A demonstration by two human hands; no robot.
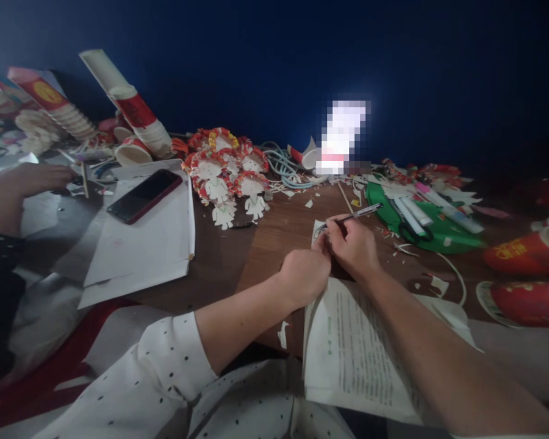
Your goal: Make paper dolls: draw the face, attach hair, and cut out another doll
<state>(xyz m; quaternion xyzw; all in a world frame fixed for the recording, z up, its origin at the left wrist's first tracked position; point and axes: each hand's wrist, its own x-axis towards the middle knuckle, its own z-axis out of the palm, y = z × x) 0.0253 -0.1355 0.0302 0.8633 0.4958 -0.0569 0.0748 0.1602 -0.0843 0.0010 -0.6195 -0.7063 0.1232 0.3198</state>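
In my right hand [354, 244] is a slim pen [366, 211], its upper end pointing up and to the right. The tip side reaches down to a small piece of white paper [317, 228] on the brown table. My left hand [305, 275] is closed beside it, the fingertips at the near edge of that piece; the thumb and the inner fingers are largely hidden. Both hands touch or nearly touch each other. Under my right forearm lies a printed sheet [348, 347] with lines of text.
Paper-cut dolls with red hair [229, 177] are heaped behind. Left are a phone [144, 195] on white sheets [137, 256] and another person's hand [50, 178]. A green pouch [448, 238] with markers, red paper cups [526, 259], a bright screen [343, 134] and scraps lie around.
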